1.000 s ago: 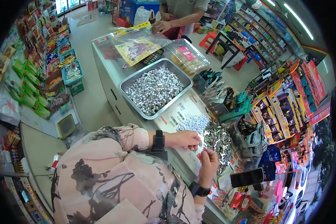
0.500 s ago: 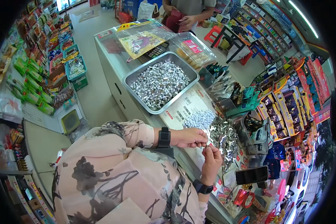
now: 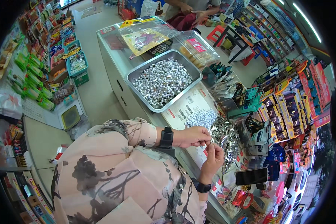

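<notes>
My left hand (image 3: 196,137) and my right hand (image 3: 214,158) meet fingertip to fingertip over the counter. Both pinch at something too small to make out. Just beyond them lies a pile of small pale blue-white pieces (image 3: 201,118). Beside it spreads a heap of shiny dark-silver foil strips (image 3: 226,139), close to my right fingertips. Farther off, a rectangular metal tray (image 3: 131,79) holds a great many small silver foil-like pieces (image 3: 162,83). A flat printed cardboard sheet (image 3: 183,108) lies under part of the work area.
A dark-screened phone (image 3: 251,176) stands right of my right hand. Bagged goods in clear bins (image 3: 258,143) line the counter's right side. Behind the tray are a clear plastic box (image 3: 198,46) and a calculator (image 3: 161,48). Another person (image 3: 192,13) holds dark red cloth across the counter.
My hands stay together, with their fingers slightly shifted and the right hand's fingers more upright. The whole view has moved a little. The other person's hands have shifted on the red cloth.
</notes>
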`<state>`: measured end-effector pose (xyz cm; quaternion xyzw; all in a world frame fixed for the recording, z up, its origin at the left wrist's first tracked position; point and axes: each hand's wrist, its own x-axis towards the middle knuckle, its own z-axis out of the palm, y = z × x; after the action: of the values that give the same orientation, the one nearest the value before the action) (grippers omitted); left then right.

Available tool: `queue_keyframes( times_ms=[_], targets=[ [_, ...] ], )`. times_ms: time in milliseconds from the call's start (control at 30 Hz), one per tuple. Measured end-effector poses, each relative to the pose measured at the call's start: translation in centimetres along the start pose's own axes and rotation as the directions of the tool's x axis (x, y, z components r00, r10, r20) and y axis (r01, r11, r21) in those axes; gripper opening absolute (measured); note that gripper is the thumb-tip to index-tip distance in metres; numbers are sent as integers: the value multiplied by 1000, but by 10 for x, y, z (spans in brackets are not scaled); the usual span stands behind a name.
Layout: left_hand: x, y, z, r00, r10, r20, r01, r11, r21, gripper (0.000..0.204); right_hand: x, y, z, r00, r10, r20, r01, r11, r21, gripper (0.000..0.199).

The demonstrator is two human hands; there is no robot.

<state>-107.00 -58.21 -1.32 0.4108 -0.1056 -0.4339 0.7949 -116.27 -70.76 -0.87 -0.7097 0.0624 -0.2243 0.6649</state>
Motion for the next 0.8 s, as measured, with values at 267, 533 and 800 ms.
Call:
queue_keyframes(
  times_ms=[267, 533, 800],
  targets=[
    [-4, -3, 5, 930, 366, 33, -332, 799, 501, 14, 3, 0, 4, 996, 88, 1, -88, 996, -11, 13],
    [0, -15, 0, 908, 417, 39, -332, 661, 673, 15, 8, 5, -4, 969, 182, 164, -173, 982, -71, 14],
    [10, -25, -12, 989, 125, -82, -99, 958, 271, 24, 12, 22, -6, 973, 142, 180, -81, 947, -312, 17]
  ],
)
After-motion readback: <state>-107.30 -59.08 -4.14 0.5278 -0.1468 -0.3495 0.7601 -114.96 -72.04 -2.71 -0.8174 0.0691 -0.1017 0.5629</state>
